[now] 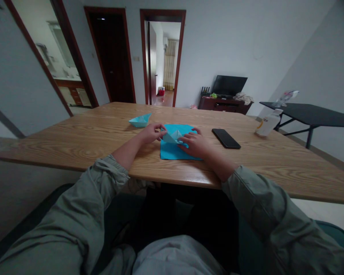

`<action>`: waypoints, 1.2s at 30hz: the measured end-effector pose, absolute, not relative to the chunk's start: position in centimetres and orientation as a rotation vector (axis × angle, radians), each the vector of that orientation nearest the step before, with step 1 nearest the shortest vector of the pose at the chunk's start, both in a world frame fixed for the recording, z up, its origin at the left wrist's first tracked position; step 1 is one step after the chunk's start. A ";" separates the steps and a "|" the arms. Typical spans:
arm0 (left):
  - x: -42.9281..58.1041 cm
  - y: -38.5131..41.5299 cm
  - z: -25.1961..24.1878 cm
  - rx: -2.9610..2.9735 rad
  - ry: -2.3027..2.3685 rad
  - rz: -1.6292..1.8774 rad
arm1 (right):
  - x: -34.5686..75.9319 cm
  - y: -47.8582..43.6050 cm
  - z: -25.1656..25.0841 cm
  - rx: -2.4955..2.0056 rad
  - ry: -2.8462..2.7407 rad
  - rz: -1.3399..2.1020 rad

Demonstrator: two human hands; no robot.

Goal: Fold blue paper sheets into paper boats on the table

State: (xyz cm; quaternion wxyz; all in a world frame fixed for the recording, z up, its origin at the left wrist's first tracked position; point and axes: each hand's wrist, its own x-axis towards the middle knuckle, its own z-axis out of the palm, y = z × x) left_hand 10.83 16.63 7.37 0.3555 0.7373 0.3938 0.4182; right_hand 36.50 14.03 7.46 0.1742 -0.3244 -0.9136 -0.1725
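Between my hands is a light-blue folded paper boat [172,136], with a pointed peak in its middle. My left hand [152,133] pinches the boat's left tip between thumb and fingers. At the other end, my right hand [194,143] has its fingers closed on the boat's right side and covers part of it. Beneath the boat, bright blue paper [172,152] lies flat on the table, partly hidden by my right hand. Another light-blue paper boat [140,120] stands on the wood, beyond my left hand.
A black phone [226,138] lies right of the blue paper on the wooden table [103,126]. Farther right stands a white bottle [268,124]. A black folding table [315,114] is beyond the right side. A television [228,86] sits on a cabinet at the back.
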 end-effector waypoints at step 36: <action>14.6 15.7 9.5 1.612 0.935 1.471 | 35.3 16.2 8.7 -0.910 -1.638 0.711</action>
